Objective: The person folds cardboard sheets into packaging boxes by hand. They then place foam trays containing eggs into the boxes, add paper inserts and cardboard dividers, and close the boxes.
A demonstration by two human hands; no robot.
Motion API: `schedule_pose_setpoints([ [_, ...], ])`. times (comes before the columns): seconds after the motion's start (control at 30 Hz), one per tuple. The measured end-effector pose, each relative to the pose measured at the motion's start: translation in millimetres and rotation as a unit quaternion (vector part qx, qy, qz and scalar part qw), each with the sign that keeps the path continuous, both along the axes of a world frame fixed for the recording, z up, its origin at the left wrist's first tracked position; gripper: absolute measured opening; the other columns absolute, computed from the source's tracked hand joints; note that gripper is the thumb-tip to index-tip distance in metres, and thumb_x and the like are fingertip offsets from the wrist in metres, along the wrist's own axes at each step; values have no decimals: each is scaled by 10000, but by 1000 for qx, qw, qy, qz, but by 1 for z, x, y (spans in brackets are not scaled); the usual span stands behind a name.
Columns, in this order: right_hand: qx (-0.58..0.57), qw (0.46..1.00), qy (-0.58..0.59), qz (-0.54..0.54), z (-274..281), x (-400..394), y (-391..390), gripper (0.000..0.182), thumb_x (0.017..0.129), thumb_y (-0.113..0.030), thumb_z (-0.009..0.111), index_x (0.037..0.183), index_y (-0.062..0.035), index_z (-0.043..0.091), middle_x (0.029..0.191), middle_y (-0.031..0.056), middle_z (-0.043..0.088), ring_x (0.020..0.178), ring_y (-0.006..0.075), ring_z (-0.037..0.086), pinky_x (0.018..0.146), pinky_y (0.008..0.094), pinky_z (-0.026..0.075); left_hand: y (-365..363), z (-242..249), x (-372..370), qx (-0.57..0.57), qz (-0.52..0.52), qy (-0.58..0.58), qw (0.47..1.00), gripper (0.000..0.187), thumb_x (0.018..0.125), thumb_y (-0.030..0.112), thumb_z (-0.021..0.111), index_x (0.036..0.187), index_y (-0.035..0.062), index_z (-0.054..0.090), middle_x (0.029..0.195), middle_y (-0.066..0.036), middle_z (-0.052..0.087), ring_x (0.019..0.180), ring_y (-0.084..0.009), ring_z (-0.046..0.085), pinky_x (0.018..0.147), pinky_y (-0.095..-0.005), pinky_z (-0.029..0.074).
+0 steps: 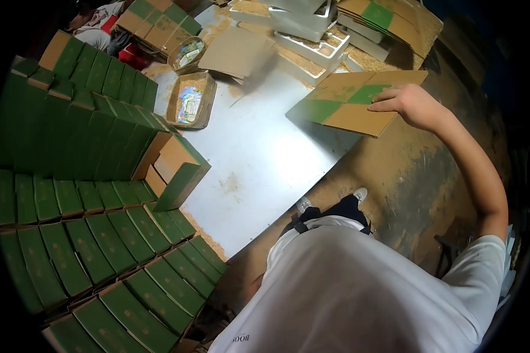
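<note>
My right hand (409, 106) grips the near right edge of a flat folded cardboard carton (359, 103), brown with green printed panels. Its fingers lie across the upper face, and the thumb is hidden. The carton is held over the right edge of the white table (259, 159). My left hand is out of sight; only a bit of skin shows beside my shirt at the lower middle. Close to the left side of the table stands a carton with open flaps (179, 170), against rows of green cartons.
Stacked green cartons (106, 253) fill the left side. On the table are a basket of small packets (209, 106), a round basket (175, 62), flat cardboard (232, 50) and white foam trays (312, 59). More flat cartons (403, 23) lie behind. Another person (100, 38) handles cartons at upper left.
</note>
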State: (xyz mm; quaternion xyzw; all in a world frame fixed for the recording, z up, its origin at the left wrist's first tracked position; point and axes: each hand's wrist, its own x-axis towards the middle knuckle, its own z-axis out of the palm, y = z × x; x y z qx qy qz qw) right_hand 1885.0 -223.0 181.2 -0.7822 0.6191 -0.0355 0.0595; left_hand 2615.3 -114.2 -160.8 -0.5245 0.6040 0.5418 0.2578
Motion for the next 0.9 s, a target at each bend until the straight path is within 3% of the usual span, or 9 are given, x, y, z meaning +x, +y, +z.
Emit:
schedule_pose_setpoints([
  [0.27, 222, 973, -9, -55, 19, 19, 75, 484, 704, 92, 561, 1072, -142, 772, 1099, 82, 736, 973, 324, 688, 803, 414, 557, -29, -16, -24, 7, -42, 18, 999, 522, 931, 321, 633, 1355, 18, 592, 1277, -194, 660, 1204, -311, 619, 968, -415, 503],
  [0.47, 163, 981, 32, -98, 65, 23, 108, 445, 692, 74, 597, 1058, -114, 764, 1079, 97, 735, 991, 357, 681, 863, 408, 551, -72, -40, -75, 27, -111, 54, 992, 531, 940, 340, 625, 1359, 15, 586, 1266, -191, 663, 1198, -303, 622, 953, -419, 514],
  [0.67, 125, 972, 22, -196, 130, 22, 104, 488, 639, 130, 663, 1085, -52, 740, 1105, 143, 725, 1018, 338, 699, 865, 382, 564, -93, -44, -119, 21, -150, 76, 986, 541, 949, 359, 617, 1363, 12, 580, 1256, -188, 666, 1193, -295, 626, 939, -423, 525],
  [0.77, 65, 957, -99, -266, 125, 26, 100, 446, 702, 88, 694, 1127, -43, 722, 1130, 160, 720, 1061, 354, 693, 908, 378, 549, -111, -2, -151, -22, -165, 80, 983, 546, 954, 368, 613, 1365, 10, 576, 1250, -187, 668, 1190, -291, 627, 932, -425, 530],
  [0.83, 15, 969, -138, -206, 108, 38, 97, 433, 734, 44, 714, 1157, -47, 712, 1146, 164, 717, 1094, 369, 681, 933, 392, 539, -133, 54, -189, -67, -98, 98, 988, 550, 957, 375, 610, 1366, 9, 574, 1247, -186, 669, 1188, -289, 629, 928, -426, 533],
  [0.87, -12, 972, -157, -175, 94, 43, 96, 429, 750, 22, 724, 1172, -49, 707, 1154, 166, 715, 1111, 376, 676, 945, 399, 534, -146, 83, -208, -53, 35, 149, 987, 552, 959, 378, 609, 1367, 9, 573, 1245, -186, 670, 1187, -287, 629, 925, -427, 535],
  [0.9, -33, 980, -146, -130, 69, 46, 99, 425, 761, -43, 748, 1184, -67, 704, 1183, 152, 710, 1149, 392, 656, 979, 435, 521, -156, 104, -223, -5, 193, 224, 955, 644, 967, 447, 597, 1434, 19, 483, 1290, -182, 638, 1180, -312, 627, 925, -458, 541],
])
